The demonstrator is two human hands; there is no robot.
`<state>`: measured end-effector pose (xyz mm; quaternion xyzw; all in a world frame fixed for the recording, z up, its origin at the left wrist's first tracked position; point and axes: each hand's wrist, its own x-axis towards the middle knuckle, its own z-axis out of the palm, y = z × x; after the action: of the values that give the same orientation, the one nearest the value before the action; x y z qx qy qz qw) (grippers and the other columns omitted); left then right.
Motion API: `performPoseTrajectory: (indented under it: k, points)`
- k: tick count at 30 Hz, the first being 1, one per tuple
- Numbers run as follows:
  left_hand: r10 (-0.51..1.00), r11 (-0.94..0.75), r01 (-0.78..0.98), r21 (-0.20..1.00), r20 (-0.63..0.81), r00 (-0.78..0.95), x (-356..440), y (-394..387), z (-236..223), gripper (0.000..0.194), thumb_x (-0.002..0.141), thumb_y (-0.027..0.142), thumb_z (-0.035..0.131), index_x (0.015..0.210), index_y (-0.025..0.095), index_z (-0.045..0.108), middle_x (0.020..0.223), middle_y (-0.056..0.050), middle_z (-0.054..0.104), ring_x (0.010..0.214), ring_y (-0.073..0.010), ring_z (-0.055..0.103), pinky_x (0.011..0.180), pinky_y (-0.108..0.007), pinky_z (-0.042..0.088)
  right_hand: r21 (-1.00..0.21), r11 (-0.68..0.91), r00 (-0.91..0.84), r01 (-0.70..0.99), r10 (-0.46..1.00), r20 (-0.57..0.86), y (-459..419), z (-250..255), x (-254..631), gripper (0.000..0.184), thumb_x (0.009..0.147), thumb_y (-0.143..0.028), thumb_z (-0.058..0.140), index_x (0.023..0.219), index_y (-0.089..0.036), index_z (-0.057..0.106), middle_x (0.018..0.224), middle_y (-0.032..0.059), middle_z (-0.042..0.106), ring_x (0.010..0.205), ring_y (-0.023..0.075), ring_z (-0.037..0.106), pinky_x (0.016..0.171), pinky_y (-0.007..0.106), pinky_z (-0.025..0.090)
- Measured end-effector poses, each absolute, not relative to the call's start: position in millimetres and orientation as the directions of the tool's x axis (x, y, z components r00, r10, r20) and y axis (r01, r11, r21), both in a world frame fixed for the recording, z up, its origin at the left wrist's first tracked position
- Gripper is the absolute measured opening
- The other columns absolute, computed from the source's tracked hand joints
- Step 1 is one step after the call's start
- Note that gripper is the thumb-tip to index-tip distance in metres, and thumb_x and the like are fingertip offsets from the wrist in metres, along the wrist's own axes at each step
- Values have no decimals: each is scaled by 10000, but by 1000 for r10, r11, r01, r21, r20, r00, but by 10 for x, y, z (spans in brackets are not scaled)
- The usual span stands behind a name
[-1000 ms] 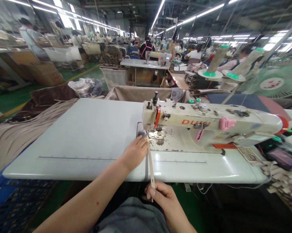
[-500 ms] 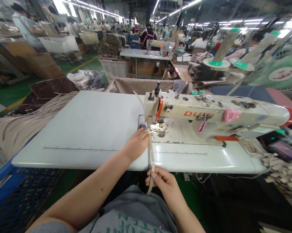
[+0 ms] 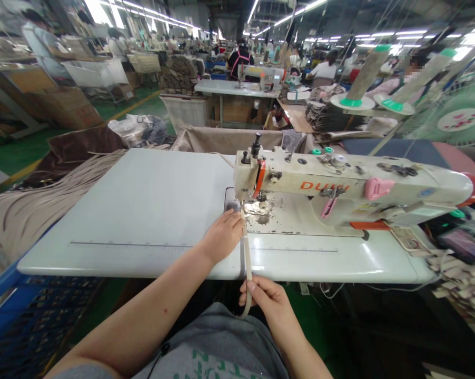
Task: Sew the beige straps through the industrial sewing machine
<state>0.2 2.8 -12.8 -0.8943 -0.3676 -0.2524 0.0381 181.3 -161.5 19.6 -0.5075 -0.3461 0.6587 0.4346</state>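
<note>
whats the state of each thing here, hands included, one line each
White metal sewing machine, upright; cannot tell whether running
Narrow flat beige strip, extending toward the machine
Bare left hand, palm down, fingers at the strip
Bare right hand, pinching the strip
Long pinkish-beige strips, bunched loosely
Round pale-green fan, spinning or not unclear

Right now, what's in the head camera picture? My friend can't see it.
A person's right hand holds a narrow beige strip near the front edge of a pale table, while the left hand lies beside the strip, close to a sewing machine. Long strips are heaped at the left; other people are in the background.
</note>
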Motion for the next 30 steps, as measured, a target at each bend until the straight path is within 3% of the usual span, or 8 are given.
performPoseTrajectory:
  k: [13,21,30]
  points:
    - [639,-714,687,131,522,565,12,38,-188,230,1068,152,610,1275,158,710,1327,-159,812,1350,-287,751,1316,-524,529,-914,-356,-77,-194,934,-348,-1627,112,1843,552,882,-752,868,777,-211,872,696,56,791,676,213,691,708,325,556]
    - [722,-651,718,245,489,489,24,65,-160,376,1014,142,658,1389,175,640,1457,-171,763,1458,-308,693,1334,-560,504,-919,-358,-63,-163,934,-353,-1620,-133,1852,642,834,-838,839,746,-202,839,628,63,762,596,201,645,631,314,520]
    - [708,-653,727,211,509,488,27,69,-209,448,1025,161,641,1471,163,600,1495,-187,742,1458,-317,693,1329,-559,511,-904,-378,-53,-200,925,-375,-1574,-82,1816,658,794,-851,866,734,-197,821,586,41,727,561,184,642,584,284,485]
